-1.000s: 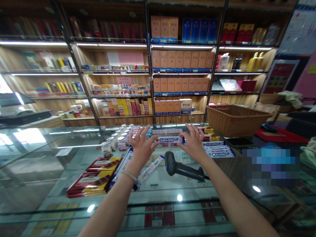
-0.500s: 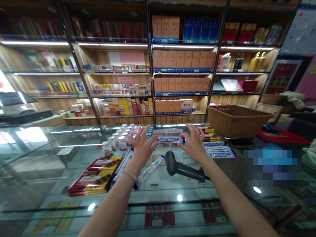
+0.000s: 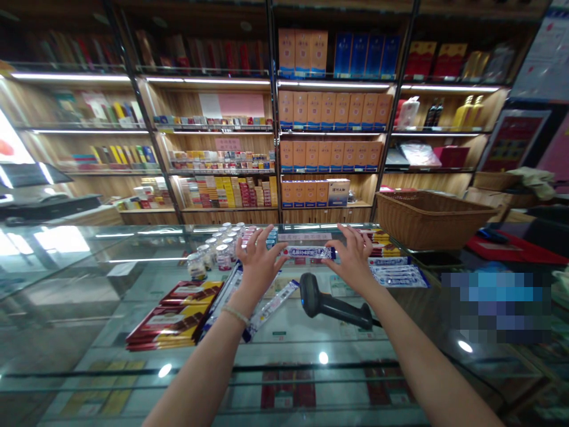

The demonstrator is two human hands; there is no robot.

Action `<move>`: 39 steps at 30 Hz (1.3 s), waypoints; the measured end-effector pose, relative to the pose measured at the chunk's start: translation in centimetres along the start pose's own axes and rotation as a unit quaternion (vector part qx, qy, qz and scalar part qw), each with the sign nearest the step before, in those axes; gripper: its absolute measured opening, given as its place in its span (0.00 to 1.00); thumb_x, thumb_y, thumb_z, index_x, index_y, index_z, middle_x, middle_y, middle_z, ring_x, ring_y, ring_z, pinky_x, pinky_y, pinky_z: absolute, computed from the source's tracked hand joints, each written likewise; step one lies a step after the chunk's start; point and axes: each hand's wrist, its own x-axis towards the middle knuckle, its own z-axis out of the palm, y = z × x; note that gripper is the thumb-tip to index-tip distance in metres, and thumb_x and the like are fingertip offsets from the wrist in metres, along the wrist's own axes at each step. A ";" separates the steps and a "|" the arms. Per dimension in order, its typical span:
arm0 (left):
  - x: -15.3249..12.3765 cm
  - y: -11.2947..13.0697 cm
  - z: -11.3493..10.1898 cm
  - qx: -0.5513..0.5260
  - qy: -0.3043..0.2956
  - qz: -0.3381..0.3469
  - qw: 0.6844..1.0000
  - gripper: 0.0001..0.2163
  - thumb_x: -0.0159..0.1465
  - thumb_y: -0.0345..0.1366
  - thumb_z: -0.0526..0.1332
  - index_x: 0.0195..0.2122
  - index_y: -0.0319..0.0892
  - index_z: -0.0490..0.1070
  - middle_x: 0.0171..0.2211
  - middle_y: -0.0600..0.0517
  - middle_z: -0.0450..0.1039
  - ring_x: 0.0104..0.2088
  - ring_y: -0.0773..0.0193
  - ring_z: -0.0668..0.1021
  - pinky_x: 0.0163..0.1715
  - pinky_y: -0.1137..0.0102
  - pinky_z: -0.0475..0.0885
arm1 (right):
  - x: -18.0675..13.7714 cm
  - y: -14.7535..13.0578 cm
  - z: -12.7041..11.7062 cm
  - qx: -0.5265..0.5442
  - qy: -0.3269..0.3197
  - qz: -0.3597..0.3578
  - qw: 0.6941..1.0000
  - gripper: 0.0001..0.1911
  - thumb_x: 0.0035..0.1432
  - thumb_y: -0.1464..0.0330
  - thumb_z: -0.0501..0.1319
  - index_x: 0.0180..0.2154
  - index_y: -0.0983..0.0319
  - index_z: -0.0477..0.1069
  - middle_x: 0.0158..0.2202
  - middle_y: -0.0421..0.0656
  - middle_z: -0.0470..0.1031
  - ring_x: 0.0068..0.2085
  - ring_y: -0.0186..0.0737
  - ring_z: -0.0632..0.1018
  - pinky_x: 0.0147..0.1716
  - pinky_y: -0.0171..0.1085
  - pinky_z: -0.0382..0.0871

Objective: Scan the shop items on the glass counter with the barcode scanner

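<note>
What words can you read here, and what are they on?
"老酸奶味软糖", most likely: the blue-and-white packet between the left hand and right hand.
"洋河大曲", it seems: the pale box.
Too small or blurred: the orange boxes, blue boxes, pink sign.

The held packet (image 3: 308, 253) is patterned in blue and white, with a small red spot near one end, and the scanner (image 3: 335, 308) is dark grey with a blue light. The chocolate packages (image 3: 171, 320) show dark red and yellow, with brown pieces pictured. The basket (image 3: 433, 225) is of brown, woven pattern, while the orange boxes (image 3: 328, 108) have blue bottom edges.
</note>
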 end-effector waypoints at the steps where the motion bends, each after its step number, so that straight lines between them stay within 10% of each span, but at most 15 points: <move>1: 0.0 0.0 -0.1 -0.001 0.000 -0.001 1.000 0.10 0.62 0.45 0.69 0.44 0.56 0.80 0.66 0.48 0.67 0.65 0.45 0.66 0.68 0.43 0.37 | 0.0 0.1 0.0 -0.001 -0.002 -0.001 1.000 0.12 0.59 0.60 0.68 0.44 0.54 0.76 0.67 0.50 0.62 0.69 0.57 0.59 0.67 0.61 0.43; 39: 1.7 0.9 -1.1 0.020 -0.038 0.004 0.999 0.11 0.60 0.47 0.71 0.42 0.53 0.78 0.69 0.47 0.63 0.68 0.45 0.64 0.68 0.42 0.37 | 1.2 1.2 -1.0 -0.019 0.014 0.018 1.000 0.12 0.60 0.59 0.68 0.46 0.52 0.78 0.69 0.49 0.60 0.70 0.57 0.57 0.66 0.63 0.43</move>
